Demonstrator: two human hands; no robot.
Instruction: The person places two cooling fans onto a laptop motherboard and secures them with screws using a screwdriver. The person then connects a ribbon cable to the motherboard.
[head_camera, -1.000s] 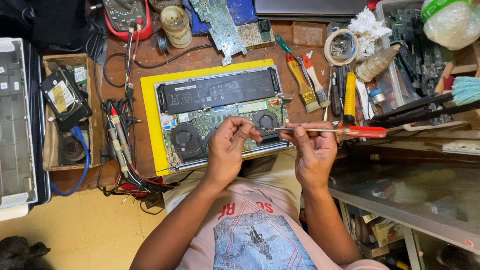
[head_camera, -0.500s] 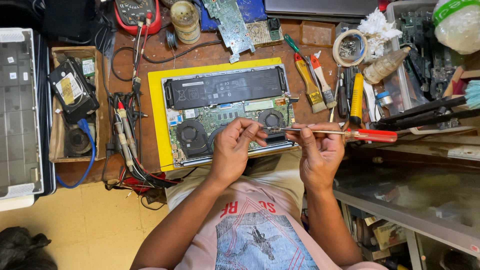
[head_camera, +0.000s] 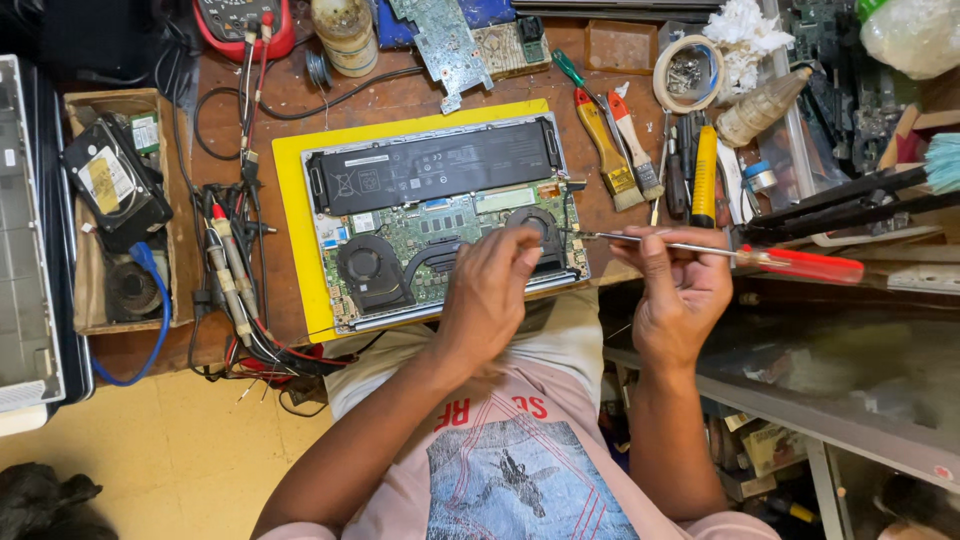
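Observation:
An opened laptop (head_camera: 440, 215) lies bottom-up on a yellow mat (head_camera: 292, 215), showing its black battery, green board and two fans. My right hand (head_camera: 683, 290) grips a long screwdriver (head_camera: 740, 255) with a red handle, held level, its tip pointing left toward the laptop's right fan. My left hand (head_camera: 490, 295) hovers over the laptop's near edge with fingertips pinched together close to the screwdriver's tip; whether they hold something small I cannot tell.
Brushes (head_camera: 620, 150) and a yellow-handled tool (head_camera: 704, 175) lie right of the laptop. Test leads and wires (head_camera: 235, 270) lie left, beside a cardboard box (head_camera: 120, 215) holding a hard drive. A loose circuit board (head_camera: 445, 45), a tape roll (head_camera: 685, 72) and a red meter (head_camera: 235, 25) sit at the back.
My view has shifted a little. My left hand's fingers stayed pinched near the screwdriver tip, and my right hand kept the screwdriver level.

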